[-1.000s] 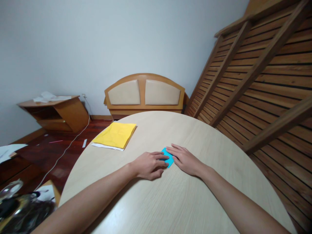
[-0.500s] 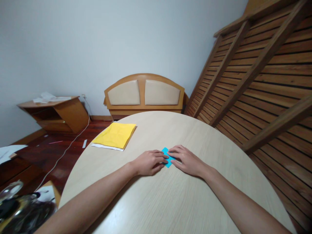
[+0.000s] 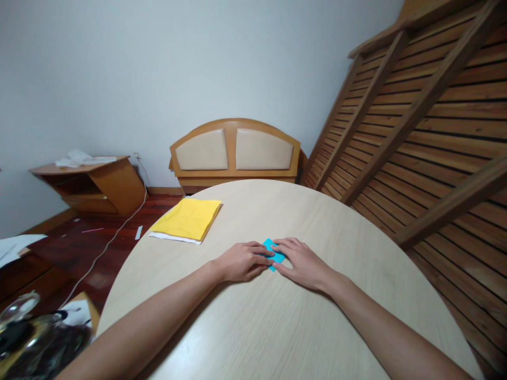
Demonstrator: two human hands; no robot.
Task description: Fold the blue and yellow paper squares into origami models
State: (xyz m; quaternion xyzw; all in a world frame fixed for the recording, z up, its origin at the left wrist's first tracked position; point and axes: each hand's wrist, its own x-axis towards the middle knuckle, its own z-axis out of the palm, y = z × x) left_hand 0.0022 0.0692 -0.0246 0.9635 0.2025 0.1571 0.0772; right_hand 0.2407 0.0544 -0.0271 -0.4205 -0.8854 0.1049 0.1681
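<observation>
A small, flat, bright-blue paper sheet lies well inside the far edge of the round, pale wood-grain table; left hand rests loosely across the sheet's left; right hand, thumb and fingers apart, touches its right; probably light, easily creased, best held by edges.

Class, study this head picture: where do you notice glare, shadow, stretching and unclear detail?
Head view: pale glare on the table near the bottom edge; head view: dark shadow alongside the left forearm; head view: the slatted wooden panel looks stretched toward the right edge; head view: any creases in the blue paper are too small to make out.
</observation>
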